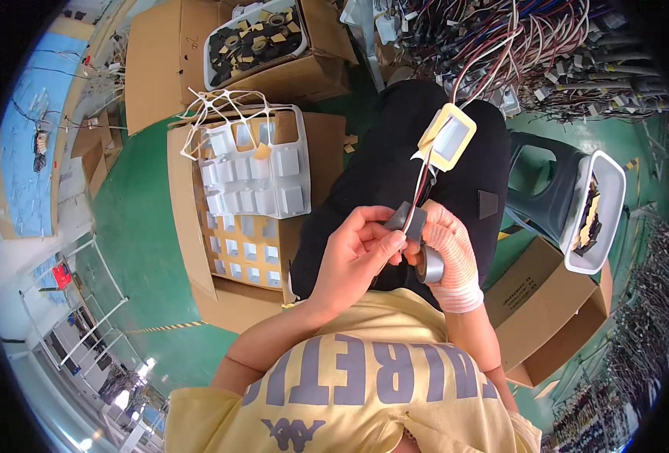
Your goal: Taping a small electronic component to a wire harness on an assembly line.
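Over my lap, my left hand [359,249] pinches a small black foam-like piece [408,217] between thumb and fingers. Thin red, white and dark wires [423,183] run through the spot where it sits. My right hand [453,253], in a ribbed pinkish-white glove with bare fingertips, closes around a grey roll of tape [430,266]. Its fingertips reach the right side of the black piece. Farther along the wires, beyond both hands, lies a rectangular part with a yellow frame and pale centre [448,137]. My fingers partly hide the black piece.
On the left, an open carton [191,257] holds white plastic trays [255,170]. Behind it, another carton [157,64] bears a bin of black parts [255,45]. Bundled cables [546,45] fill the far right. A white bin [606,204] sits on a dark stool [542,185] beside a carton [542,317].
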Demonstrator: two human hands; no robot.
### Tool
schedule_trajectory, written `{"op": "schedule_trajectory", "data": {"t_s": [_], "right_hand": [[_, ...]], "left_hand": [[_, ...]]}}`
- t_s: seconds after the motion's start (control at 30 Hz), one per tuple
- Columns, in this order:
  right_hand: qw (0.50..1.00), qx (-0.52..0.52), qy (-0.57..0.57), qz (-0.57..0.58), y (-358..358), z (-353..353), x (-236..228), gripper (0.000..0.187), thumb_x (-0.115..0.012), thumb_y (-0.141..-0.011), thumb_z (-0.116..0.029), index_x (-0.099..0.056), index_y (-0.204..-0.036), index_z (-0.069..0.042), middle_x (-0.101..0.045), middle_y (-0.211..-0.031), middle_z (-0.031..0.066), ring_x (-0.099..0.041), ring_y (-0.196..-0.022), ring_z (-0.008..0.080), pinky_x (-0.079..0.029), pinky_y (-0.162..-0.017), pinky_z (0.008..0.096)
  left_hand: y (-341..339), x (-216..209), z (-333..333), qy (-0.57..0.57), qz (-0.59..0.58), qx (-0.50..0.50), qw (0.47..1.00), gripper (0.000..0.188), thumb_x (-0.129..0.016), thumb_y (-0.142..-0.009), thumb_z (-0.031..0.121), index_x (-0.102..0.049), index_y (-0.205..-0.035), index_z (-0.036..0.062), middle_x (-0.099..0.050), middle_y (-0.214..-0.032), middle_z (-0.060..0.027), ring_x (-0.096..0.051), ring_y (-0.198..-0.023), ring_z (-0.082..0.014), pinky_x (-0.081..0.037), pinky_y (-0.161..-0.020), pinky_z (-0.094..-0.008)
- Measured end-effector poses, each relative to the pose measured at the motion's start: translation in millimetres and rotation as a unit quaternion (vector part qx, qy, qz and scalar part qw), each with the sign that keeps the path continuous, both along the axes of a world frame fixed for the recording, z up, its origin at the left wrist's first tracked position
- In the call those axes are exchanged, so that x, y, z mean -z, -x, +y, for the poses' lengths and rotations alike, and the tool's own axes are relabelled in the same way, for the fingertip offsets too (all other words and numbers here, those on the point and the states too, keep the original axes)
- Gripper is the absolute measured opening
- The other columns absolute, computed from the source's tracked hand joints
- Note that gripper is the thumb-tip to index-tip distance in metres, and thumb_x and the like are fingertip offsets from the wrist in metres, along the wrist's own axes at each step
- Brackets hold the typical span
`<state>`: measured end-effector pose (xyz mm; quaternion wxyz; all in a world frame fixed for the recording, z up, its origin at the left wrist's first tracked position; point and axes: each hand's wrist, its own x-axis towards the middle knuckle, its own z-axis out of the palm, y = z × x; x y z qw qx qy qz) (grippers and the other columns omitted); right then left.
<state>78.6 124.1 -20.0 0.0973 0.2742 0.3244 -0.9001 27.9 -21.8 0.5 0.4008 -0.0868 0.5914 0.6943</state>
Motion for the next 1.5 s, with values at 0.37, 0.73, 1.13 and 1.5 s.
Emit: {"op": "schedule_trajectory", "data": {"t_s": [0.37, 0.73, 1.13, 1.5], "right_hand": [[0.997, -0.049, 0.026, -0.046, -0.7, 3.4, -16.6, 0.036, -0.069, -0.084, -0.023, -0.057, -0.111, -0.004, -0.058, -0.087, 0.0029, -0.054, -0.071, 0.0089, -0.045, -0.064, 0.0215], [0.996, -0.082, -0.032, 0.035, 1.1, 9.7, -24.8, 0.013, -0.064, -0.084, -0.008, -0.064, -0.094, 0.000, -0.058, -0.081, 0.0024, -0.052, -0.072, 0.0074, -0.043, -0.066, 0.0222], [0.958, -0.122, -0.251, 0.062, -38.7, -0.6, -63.5, 0.008, -0.062, -0.084, -0.004, -0.065, -0.089, 0.002, -0.058, -0.089, 0.0047, -0.051, -0.080, 0.0109, -0.042, -0.074, 0.0250], [0.935, -0.087, -0.344, 0.010, -83.8, -9.4, -66.1, 0.007, -0.061, -0.085, -0.005, -0.064, -0.088, 0.001, -0.056, -0.087, 0.0042, -0.051, -0.075, 0.0097, -0.042, -0.070, 0.0236]], "left_hand": [[-17.9, 7.3, -1.5, -0.041, 0.044, -0.005, 0.998, 0.016, -0.057, -0.093, 0.007, -0.056, -0.105, -0.0029, -0.063, -0.085, -0.0055, -0.060, -0.077, -0.0090, -0.050, -0.070, -0.0220], [-24.5, 14.8, -7.9, -0.069, 0.071, -0.037, 0.994, 0.008, -0.064, -0.088, 0.006, -0.061, -0.093, -0.0005, -0.060, -0.078, -0.0017, -0.051, -0.066, -0.0030, -0.039, -0.057, -0.0166], [57.4, 32.0, 12.9, 0.029, 0.412, 0.110, 0.904, 0.061, -0.072, -0.082, 0.020, -0.042, -0.131, -0.0002, -0.056, -0.123, -0.0121, -0.057, -0.109, -0.0221, -0.045, -0.092, -0.0331], [17.1, 45.7, 62.6, -0.169, -0.103, 0.021, 0.980, 0.040, -0.045, -0.096, 0.046, -0.052, -0.110, 0.0093, -0.059, -0.082, -0.0043, -0.062, -0.070, -0.0146, -0.053, -0.062, -0.0291]]}}
